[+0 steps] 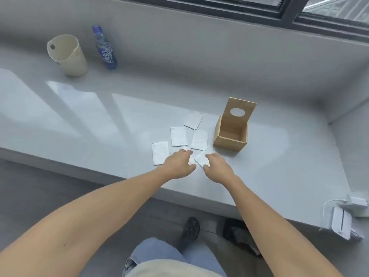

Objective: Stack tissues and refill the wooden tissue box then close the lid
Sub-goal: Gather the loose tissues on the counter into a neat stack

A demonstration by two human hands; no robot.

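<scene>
Folded tissues lie scattered on the pale grey window ledge (pixel 79 120) just left of the wooden tissue box (pixel 230 136), loose and mostly apart, apparently laid out flat so each can be gathered in turn. The farthest tissue (pixel 193 119) sits nearest the window; two more (pixel 179 136) and (pixel 199 139) lie side by side in the middle, and a fourth (pixel 160 152) rests nearest the ledge's front edge. The box stands empty, its hinged lid (pixel 239 114) with an oval dispensing hole tipped upright at the back, leaving the top clear for a stack to drop in.

The left hand (pixel 179 163) reaches down with fingers loosely spread over the ledge; whether it presses a tissue beneath the palm cannot be told. The right hand (pixel 216 166) has its fingers on a tilted tissue (pixel 202 157) beside the box's front corner, seemingly sliding or pinching it up; the exact grip is hidden. Stacking looks barely begun, with no pile formed.

A cream bin (pixel 66 54) and a blue-labelled bottle (pixel 104 47) stand well apart at the far left.
</scene>
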